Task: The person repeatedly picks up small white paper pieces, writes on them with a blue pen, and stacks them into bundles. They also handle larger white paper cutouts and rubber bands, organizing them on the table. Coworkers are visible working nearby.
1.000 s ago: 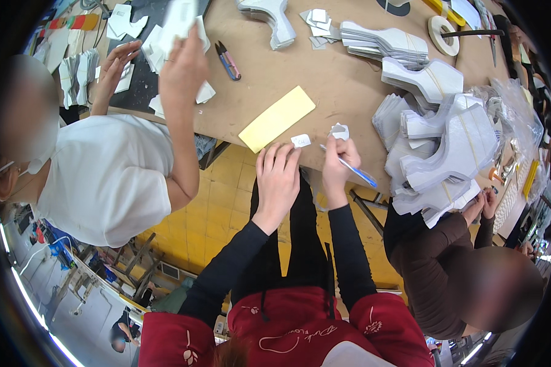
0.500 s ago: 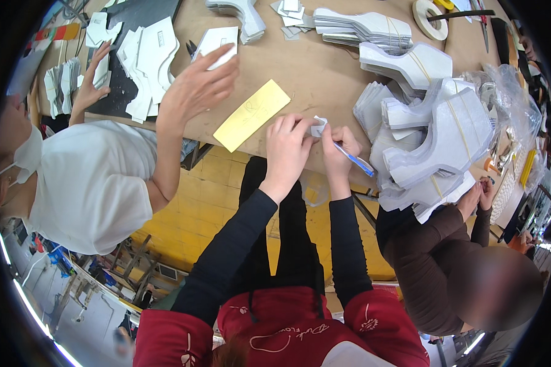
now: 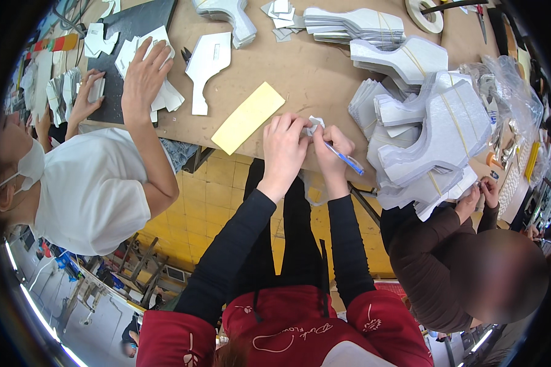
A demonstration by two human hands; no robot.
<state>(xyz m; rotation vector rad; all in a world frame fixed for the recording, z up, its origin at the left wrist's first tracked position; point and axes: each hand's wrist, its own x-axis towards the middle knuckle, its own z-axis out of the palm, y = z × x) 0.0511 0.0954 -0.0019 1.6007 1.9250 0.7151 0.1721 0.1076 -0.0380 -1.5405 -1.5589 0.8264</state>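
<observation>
At the near edge of the table my left hand (image 3: pixel 284 147) pinches a small crumpled white piece (image 3: pixel 315 122), perhaps paper. Its fingertips meet those of my right hand (image 3: pixel 335 153) at the piece. A blue-and-white pen (image 3: pixel 347 160) is held in my right hand, its body slanting down to the right; its other end is hidden by the fingers. Just left of my hands a yellow paper slip (image 3: pixel 248 118) lies at an angle on the brown table (image 3: pixel 306 73).
Banded stacks of grey-white cut pieces (image 3: pixel 434 134) rise close by on the right. A co-worker in white (image 3: pixel 95 189) handles white cutouts (image 3: pixel 159 92) at the left, beside a single cutout (image 3: pixel 209 67). Another person in brown (image 3: pixel 428 251) works at the right. Tape (image 3: pixel 425 17) lies at the back.
My hands stay together, while the pen and right fingers shift slightly. The co-worker's hand has moved left onto the cutout stack, leaving one white cutout on the table.
</observation>
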